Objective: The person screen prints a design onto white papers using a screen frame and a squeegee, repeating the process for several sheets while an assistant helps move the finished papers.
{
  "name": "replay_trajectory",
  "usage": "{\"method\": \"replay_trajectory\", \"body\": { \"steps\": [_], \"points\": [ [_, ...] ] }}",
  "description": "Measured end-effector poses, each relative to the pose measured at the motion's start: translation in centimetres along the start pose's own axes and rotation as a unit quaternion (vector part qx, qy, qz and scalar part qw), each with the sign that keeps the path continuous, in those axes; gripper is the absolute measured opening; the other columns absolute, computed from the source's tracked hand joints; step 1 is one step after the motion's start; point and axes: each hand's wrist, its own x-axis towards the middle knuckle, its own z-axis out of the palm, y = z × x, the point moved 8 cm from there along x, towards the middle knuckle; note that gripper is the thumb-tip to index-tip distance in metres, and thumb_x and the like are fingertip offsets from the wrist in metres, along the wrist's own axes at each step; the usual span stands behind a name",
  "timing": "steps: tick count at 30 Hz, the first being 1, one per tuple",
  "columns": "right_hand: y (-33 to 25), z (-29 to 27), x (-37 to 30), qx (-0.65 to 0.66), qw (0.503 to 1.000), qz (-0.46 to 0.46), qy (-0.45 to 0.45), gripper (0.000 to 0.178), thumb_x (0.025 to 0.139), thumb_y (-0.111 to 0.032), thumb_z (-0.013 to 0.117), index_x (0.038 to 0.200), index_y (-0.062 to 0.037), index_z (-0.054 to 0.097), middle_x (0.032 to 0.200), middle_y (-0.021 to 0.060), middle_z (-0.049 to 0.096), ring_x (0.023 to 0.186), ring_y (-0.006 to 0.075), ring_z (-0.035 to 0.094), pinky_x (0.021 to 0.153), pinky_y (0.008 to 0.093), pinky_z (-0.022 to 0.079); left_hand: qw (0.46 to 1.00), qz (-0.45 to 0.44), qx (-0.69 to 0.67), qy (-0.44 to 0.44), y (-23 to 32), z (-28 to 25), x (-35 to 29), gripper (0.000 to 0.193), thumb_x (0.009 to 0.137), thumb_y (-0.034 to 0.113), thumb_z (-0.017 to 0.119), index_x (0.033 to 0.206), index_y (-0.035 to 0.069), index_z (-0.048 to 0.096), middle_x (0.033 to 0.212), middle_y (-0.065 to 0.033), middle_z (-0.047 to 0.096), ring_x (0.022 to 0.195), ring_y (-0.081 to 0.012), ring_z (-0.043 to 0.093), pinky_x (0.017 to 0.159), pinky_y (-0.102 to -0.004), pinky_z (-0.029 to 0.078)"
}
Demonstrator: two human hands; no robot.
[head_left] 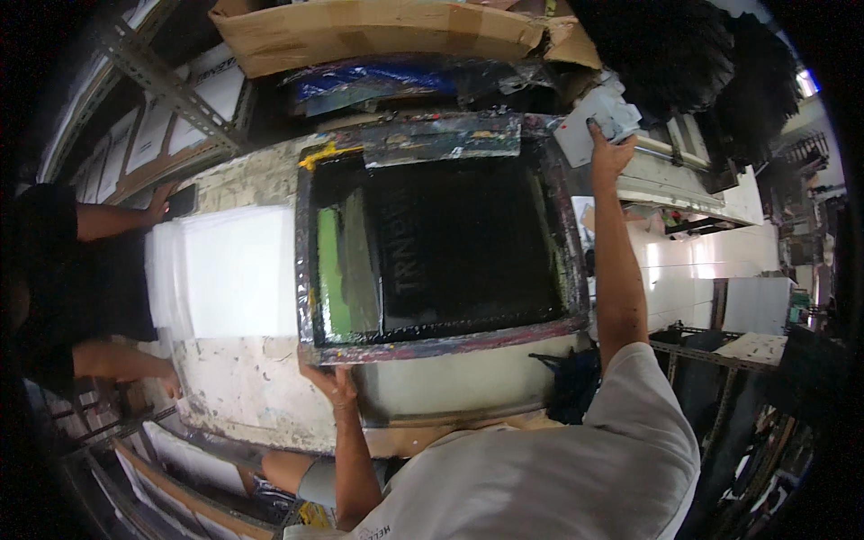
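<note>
In the middle lies a screen printing frame (pixel 432 353) with a dark mesh, a green strip at its left side and paint-smeared edges. My left hand (pixel 335 385) is closed at its near left corner, with the fingertips partly hidden under the rim. Up at the far right, past the frame's corner, my right hand (pixel 614 155) grips a white crumpled sheet (pixel 576 135), the thumb pressed on top. Whether that sheet is paper or plastic I cannot tell. Just left of the frame a stack of white sheets (pixel 238 270) lies on the worn, stained table (pixel 247 391).
At the left edge another person in dark clothes has one hand (pixel 162 202) beside a dark flat object (pixel 182 203) and the other (pixel 169 380) at the table's edge. Metal shelving (pixel 166 76) stands far left. A cardboard piece (pixel 378 38) spans the back. Dark bristly bundles (pixel 666 54) hang at far right.
</note>
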Motion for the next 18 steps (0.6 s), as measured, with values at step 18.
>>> {"method": "replay_trajectory", "body": {
  "steps": [18],
  "points": [
    [-35.4, -6.6, -21.9, -0.292, 0.714, -0.314, -0.554, 0.082, 0.078, -0.017, 0.079, 0.152, -0.0166, 0.045, 0.141, 0.0171, 0.056, 0.136, 0.0361, 0.046, 0.112, 0.0535, 0.033, 0.983, 0.152, -0.084, 0.066, 16.9, 2.5, 10.3, 0.072, 0.1, 0.029, 0.066, 0.153, -0.001, 0.028, 0.147, -0.0185, 0.044, 0.133, -0.0272, 0.046, 0.113, -0.0438, 0.036]
  ]
}}
